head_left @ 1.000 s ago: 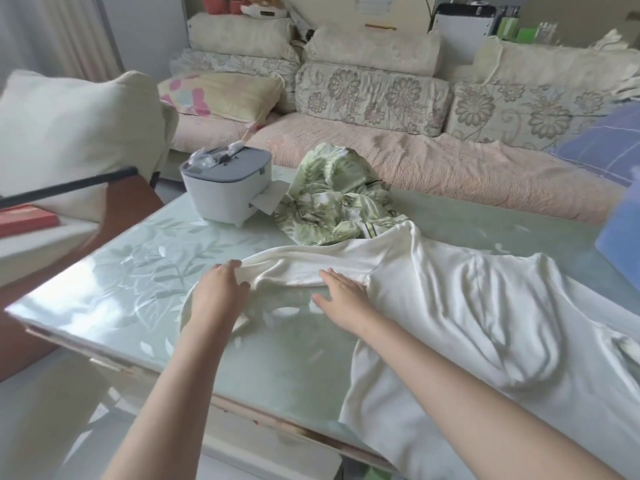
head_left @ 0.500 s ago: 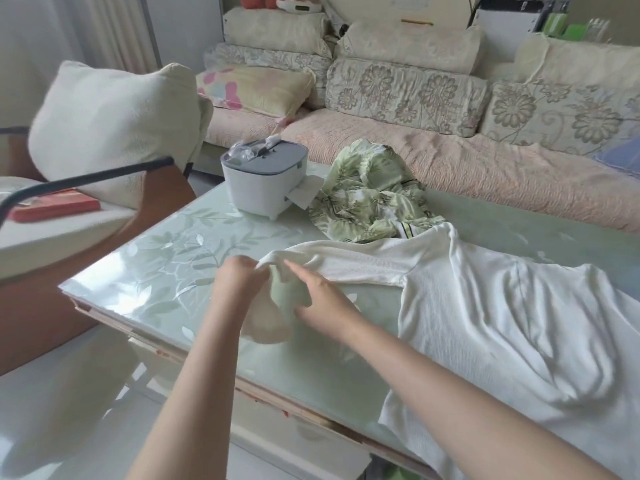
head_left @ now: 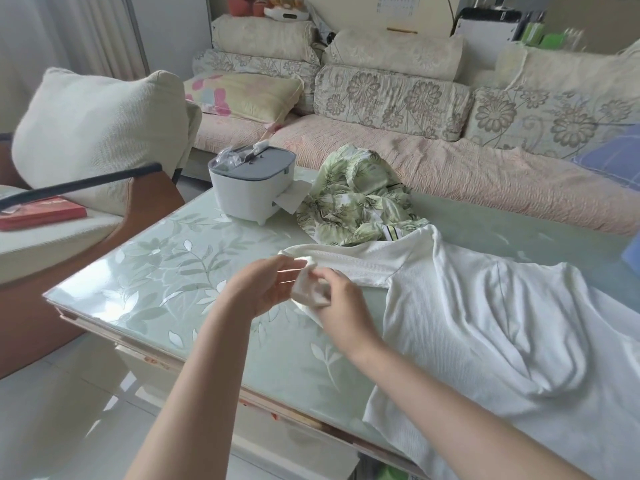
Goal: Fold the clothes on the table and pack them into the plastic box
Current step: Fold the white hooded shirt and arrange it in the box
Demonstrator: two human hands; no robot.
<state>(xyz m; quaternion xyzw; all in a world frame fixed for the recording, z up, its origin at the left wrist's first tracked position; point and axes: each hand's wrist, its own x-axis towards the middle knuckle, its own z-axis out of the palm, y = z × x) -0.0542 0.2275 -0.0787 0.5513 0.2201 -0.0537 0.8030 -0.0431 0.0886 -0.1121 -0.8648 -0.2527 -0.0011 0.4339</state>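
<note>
A white long-sleeved top (head_left: 491, 323) lies spread over the right half of the glass table (head_left: 166, 271), its hem hanging over the front edge. One sleeve stretches left from the body. My right hand (head_left: 341, 299) pinches the bunched end of that sleeve, lifted a little off the glass. My left hand (head_left: 265, 289) is just left of the cuff, palm turned toward it, fingers relaxed and touching the cloth. A crumpled green leaf-print garment (head_left: 356, 206) sits behind the sleeve. A blue plastic edge (head_left: 632, 252) shows at the far right.
A white and grey lidded appliance (head_left: 252, 185) stands at the table's back left, with paper sticking out of its side. A sofa (head_left: 450, 161) with floral cushions runs behind the table. A chair with a cream pillow (head_left: 100, 133) and a red book (head_left: 41, 213) is at the left.
Both hands went from pressing the sleeve flat on the glass to gathering its end. The cuff is now bunched and lifted in my right hand, and my left hand has loosened.
</note>
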